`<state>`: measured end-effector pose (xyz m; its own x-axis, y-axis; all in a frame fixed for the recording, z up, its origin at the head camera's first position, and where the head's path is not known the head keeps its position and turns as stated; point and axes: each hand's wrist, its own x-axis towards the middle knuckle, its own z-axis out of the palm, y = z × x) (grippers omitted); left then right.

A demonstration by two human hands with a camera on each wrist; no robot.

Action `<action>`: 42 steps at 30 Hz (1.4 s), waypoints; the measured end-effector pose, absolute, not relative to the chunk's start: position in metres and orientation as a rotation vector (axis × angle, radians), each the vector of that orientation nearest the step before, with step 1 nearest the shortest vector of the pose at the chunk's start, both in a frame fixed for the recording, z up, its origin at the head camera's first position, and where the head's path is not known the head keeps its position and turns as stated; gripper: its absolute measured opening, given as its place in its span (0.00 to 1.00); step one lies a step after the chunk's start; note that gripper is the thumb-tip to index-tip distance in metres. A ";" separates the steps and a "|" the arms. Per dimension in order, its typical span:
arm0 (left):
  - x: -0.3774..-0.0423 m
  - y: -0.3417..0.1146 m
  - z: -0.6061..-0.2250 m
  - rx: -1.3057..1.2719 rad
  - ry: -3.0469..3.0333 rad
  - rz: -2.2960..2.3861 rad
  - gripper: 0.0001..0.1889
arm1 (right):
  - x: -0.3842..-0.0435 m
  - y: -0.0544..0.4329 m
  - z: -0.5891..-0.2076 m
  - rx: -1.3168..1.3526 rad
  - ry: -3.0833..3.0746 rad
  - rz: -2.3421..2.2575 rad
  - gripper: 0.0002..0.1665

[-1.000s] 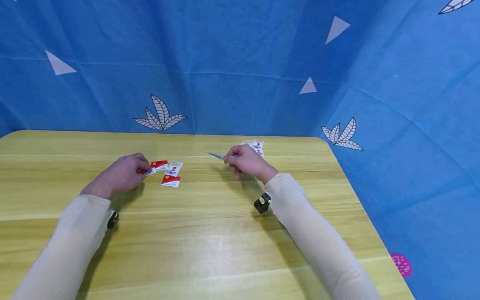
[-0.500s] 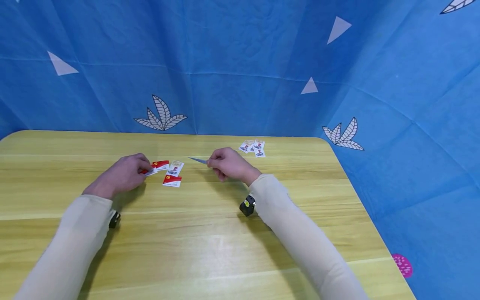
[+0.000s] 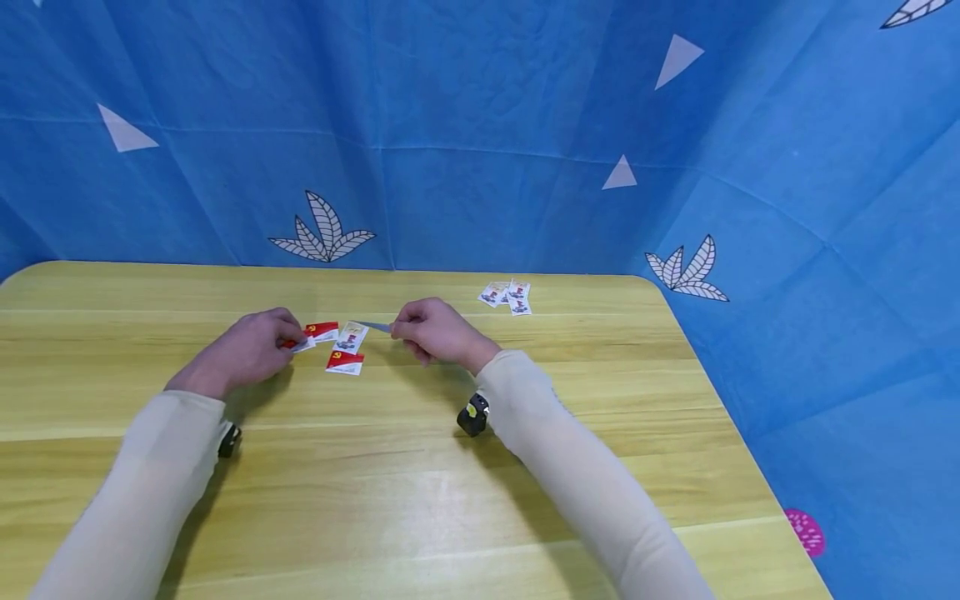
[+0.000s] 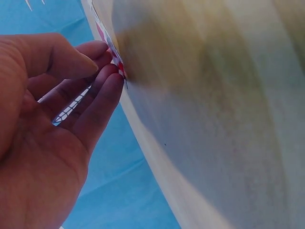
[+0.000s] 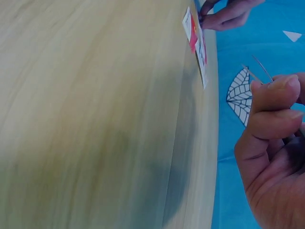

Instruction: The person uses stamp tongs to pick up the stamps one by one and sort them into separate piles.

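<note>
My left hand (image 3: 251,354) rests with its fingertips on a small red-and-white card (image 3: 303,343), pressing it to the table; in the left wrist view the thumb is off the card. Beside it lie another red-and-white card (image 3: 322,330), a white printed card (image 3: 350,338) and a red-and-white one (image 3: 344,363), with edges overlapping or close together. My right hand (image 3: 438,332) pinches slim, pointed metal tweezers (image 3: 373,326), whose tip points left and overlaps the top of the white printed card in the head view. In the right wrist view, two thin prongs (image 5: 259,67) stand apart from each other.
A cluster of several white printed cards (image 3: 510,296) lies near the table's back edge, right of my right hand. The wooden table (image 3: 420,500) ends against a blue patterned cloth (image 3: 465,150) behind and at right. Each wrist wears a small black camera (image 3: 472,415).
My right hand has moved left with the tweezers, from in front of the back card cluster to the white printed card. My left hand has stayed on its card.
</note>
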<state>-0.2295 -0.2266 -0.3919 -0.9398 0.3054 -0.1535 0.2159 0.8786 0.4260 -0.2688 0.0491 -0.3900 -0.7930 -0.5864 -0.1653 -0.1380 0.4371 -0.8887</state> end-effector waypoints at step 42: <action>-0.229 -0.223 -0.387 0.420 2.838 0.621 0.15 | -0.268 -0.004 -0.396 -0.507 2.258 -1.153 0.10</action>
<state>-0.2287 -0.2234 -0.3874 -0.9382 0.3171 -0.1385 0.2303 0.8709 0.4342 -0.2680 -0.0040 -0.3964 -0.7782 -0.5519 -0.2996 -0.0809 0.5612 -0.8237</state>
